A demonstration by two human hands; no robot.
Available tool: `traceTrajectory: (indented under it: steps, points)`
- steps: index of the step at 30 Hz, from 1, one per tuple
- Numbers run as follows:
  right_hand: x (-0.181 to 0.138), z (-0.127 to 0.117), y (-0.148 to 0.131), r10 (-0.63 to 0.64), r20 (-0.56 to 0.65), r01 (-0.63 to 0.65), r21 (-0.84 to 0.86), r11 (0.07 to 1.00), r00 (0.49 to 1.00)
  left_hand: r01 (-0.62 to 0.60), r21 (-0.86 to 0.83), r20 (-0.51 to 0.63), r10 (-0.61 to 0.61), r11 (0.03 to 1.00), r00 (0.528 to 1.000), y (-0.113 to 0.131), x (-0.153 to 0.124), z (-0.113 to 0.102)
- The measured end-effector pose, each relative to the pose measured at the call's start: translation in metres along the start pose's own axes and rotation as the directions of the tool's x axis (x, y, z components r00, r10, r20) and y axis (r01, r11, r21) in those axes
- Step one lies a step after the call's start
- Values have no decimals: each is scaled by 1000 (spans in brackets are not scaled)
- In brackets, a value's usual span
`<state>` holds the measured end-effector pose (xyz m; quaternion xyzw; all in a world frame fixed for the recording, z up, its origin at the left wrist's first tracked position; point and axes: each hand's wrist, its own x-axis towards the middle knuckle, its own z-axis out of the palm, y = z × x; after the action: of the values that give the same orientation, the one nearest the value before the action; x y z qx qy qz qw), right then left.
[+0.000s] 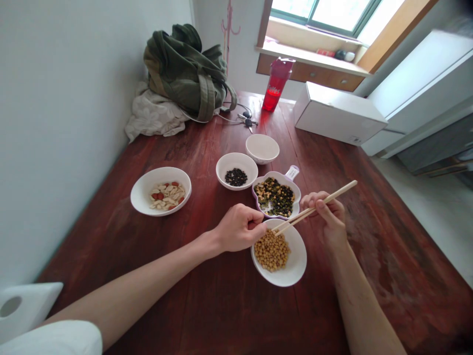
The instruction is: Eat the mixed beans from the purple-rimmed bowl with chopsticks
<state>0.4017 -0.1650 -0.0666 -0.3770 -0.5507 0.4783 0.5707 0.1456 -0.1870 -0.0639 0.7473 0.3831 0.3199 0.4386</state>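
Holding wooden chopsticks [308, 211] over a bowl of yellow soybeans [297, 266]

Along the reddish wooden tabletop [92, 256], a white bowl of pale seeds and red peanuts [139, 197] is sitting at the far left. The left hand [239, 228] is reaching in from the lower left on a long, low forearm and is curling closed beside the soybean bowl's rim – its fingers are hidden, so I can't tell whether it's gripping anything. Black beans are resting in a white bowl [236, 156], past which a plain white bowl [262, 148] is sitting. Green and yellow beans are lying mingled in a purple-rimmed dish [256, 204], while the soybeans and black beans are lying apart. The right hand [328, 219] is pinching the chopsticks narrowly, tips angled down at the soybean bowl – whether a bean is caught there, I can't tell.
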Motion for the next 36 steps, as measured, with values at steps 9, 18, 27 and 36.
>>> traceTrajectory:
  steps: [9, 18, 27, 36]
  points:
    - [4, -1, 2, -90, -186, 73, -95, 993, 978, 4, -10, 12, -4, 1000, 1000, 0, 0, -1]
    - [-1, 5, 15, -128, -160, 75, -302, 950, 979, -6, -5, 1, 6, 1000, 1000, -1, 0, 0]
    - [-6, 16, 9, -178, -54, 144, -382, 913, 983, 2, -4, 5, -2, 1000, 1000, 0, 0, 0]
    - [-6, 18, 8, -217, 4, 205, -346, 915, 976, 0, -7, 6, 0, 1000, 1000, -1, 0, 0]
